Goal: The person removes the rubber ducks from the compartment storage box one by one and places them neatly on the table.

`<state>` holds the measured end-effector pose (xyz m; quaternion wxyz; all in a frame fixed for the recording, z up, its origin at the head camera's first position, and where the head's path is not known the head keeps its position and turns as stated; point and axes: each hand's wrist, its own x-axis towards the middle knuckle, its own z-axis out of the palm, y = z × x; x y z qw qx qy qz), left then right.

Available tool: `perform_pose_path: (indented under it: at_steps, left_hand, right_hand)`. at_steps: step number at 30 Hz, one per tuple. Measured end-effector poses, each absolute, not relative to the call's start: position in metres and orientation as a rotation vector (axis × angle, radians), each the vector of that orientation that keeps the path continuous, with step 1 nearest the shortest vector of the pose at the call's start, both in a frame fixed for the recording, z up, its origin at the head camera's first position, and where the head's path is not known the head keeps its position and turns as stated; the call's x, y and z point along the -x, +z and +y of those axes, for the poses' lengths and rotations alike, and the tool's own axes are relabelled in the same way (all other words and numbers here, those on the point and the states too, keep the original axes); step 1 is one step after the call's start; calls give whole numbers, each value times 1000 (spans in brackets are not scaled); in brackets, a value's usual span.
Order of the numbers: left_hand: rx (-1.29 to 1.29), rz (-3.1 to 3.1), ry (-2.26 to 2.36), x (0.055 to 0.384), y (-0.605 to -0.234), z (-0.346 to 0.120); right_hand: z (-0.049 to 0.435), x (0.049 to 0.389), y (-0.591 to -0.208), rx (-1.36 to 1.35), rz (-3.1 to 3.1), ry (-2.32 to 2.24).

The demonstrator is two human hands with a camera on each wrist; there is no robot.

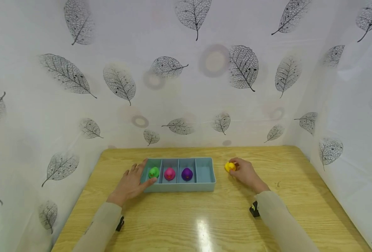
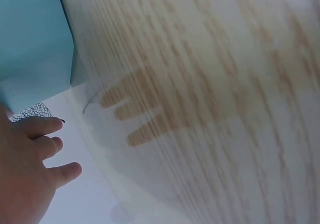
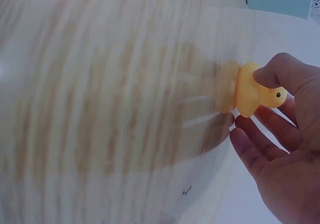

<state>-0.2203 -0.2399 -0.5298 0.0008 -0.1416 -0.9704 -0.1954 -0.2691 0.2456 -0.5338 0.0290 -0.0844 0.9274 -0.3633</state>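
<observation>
My right hand (image 1: 246,174) pinches a yellow rubber duck (image 1: 230,167) on the table, just right of a light blue divided tray (image 1: 179,188). The right wrist view shows the thumb on one side of the yellow duck (image 3: 248,96) and fingers on the other. At the tray's left end lies my left hand (image 1: 131,183), fingers spread, the thumb touching the front rim and the index finger by the left wall. From left to right, the tray's compartments hold a green duck (image 1: 153,172), a pink duck (image 1: 169,174) and a purple duck (image 1: 187,174). No duck lies in the rightmost compartment.
Both forearms rise from the near side of a wood-grain table (image 1: 186,213). A white curtain (image 1: 186,105) with a leaf print surrounds the table at the back and sides. Each wrist carries a small black device, such as the right one (image 1: 254,209).
</observation>
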Motion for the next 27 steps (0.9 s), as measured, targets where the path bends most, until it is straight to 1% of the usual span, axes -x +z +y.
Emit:
perform_pose_path:
  at_steps: [14, 19, 22, 27]
  left_hand:
    - [441, -3045, -616, 218, -529, -239]
    - [446, -3034, -613, 218, -530, -239]
    - [446, -3028, -612, 218, -531, -239]
    - [442, -3027, -623, 219, -531, -240]
  right_hand:
    - [244, 268, -531, 269, 2875, -1113]
    - [242, 266, -522, 287, 2891, -1117]
    - [237, 266, -514, 329, 2926, -1123]
    - [225, 264, -502, 474, 2991, -1107]
